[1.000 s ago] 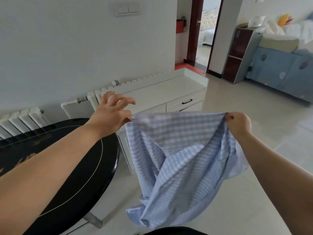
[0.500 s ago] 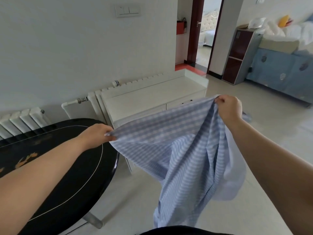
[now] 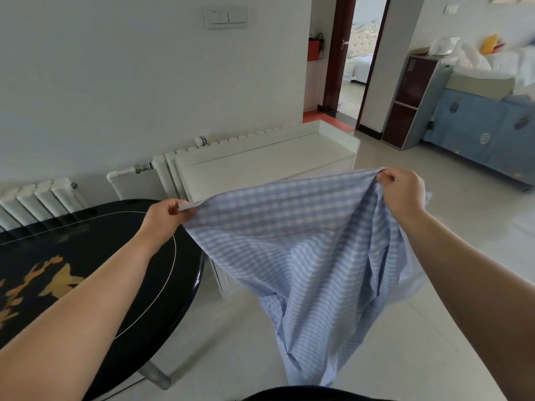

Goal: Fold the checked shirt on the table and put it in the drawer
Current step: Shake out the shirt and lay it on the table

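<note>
The blue and white checked shirt (image 3: 301,244) hangs in the air in front of me, stretched between both hands, its lower part drooping toward the floor. My left hand (image 3: 166,217) pinches one edge of it just above the right rim of the black table (image 3: 121,285). My right hand (image 3: 404,191) grips the other edge, higher and farther right. Behind the shirt stands the white drawer cabinet (image 3: 260,166); the cloth hides its drawer fronts.
White radiators (image 3: 37,201) line the wall behind the table. Pale floor tiles spread to the right. A dark red cabinet (image 3: 411,99) and a sofa with a blue cover (image 3: 486,123) stand at the far right, beside an open doorway (image 3: 359,59).
My hands have spread apart and pulled the shirt's top edge taut. The left hand, open a second ago, dropped toward the table rim and took hold of the cloth; the right hand rose.
</note>
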{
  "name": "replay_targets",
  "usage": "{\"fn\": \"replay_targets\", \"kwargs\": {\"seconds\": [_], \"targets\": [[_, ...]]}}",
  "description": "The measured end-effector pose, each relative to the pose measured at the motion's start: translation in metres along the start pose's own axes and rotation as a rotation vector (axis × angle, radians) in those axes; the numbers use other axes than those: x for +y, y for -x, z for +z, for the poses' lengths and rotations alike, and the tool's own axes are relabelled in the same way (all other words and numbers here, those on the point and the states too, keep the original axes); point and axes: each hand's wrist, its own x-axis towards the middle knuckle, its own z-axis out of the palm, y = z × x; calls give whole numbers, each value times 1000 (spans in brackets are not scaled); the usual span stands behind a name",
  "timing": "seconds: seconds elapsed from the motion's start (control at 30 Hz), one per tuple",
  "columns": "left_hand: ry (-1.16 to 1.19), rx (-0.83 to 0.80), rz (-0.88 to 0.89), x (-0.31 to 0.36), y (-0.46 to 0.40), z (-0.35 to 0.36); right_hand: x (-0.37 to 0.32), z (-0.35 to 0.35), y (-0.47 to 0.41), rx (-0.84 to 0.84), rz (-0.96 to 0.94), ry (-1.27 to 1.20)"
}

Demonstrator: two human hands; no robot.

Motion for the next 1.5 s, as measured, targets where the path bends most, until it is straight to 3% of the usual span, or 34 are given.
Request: {"fn": "replay_targets", "kwargs": {"seconds": [0.27,0.33,0.6,0.7,0.77,0.87,0.97,1.23,1.5], "targets": [[317,387,-91,25,11,23,-3,2,4,-3,20,-37],[237,394,-27,39,15,34,-10,5,4,-13,7,-50],[-12,138,387,79,29,54,-28,12,1,-22,-54,-82],[-249,-39,599,87,28,44,-20,12,-2,-28,-49,-83],[-360,-246,576,98,29,34,-13,12,-4,-33,-28,-39],[-339,-562,415,113,40,20,3,13,-10,-34,34,29],[-360,-701,357,117,54,12,21,14,-15,-38,155,59],[-399,-602,617,111,78,19,45,11,-20,-80,363,30],[-678,-512,1182,86,85,25,47,20,-11,-133,404,45]]}}
